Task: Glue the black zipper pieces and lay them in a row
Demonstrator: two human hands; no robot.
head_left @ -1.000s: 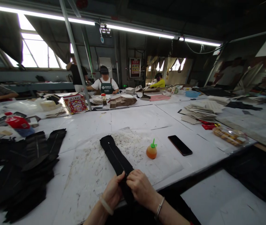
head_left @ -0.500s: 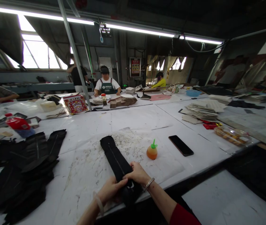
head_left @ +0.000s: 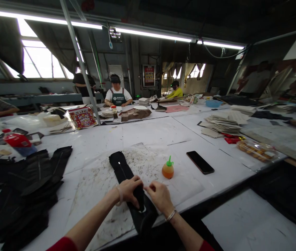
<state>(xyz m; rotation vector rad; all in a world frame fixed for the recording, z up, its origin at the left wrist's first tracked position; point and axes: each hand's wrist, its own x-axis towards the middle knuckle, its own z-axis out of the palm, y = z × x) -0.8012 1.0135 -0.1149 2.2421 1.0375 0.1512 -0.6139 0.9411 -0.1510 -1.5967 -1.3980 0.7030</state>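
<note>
A long black fabric piece [head_left: 124, 170] with a zipper-like line down its middle lies on the white table, its near end drooping over the front edge. My left hand [head_left: 130, 191] is closed over the piece from above, thumb on one side and fingers on the other. By the right edge of the piece, my right hand [head_left: 160, 196] has its fingers curled into a pinch; what sits between them is too small to make out. A white patch shows on the piece below my left hand. To the right stands a small orange squeeze bottle [head_left: 168, 170] with a green nozzle.
Black fabric pieces [head_left: 30, 188] are heaped on the left, near a red-capped bottle [head_left: 17, 141]. A phone [head_left: 200, 162], a stack of sheets [head_left: 222, 123] and a clear food box [head_left: 257, 151] lie on the right. Co-workers sit across the table.
My left hand has moved from the near end up onto the top of the fabric piece. My right hand has come off the piece, slightly to the right, fingers curled.
</note>
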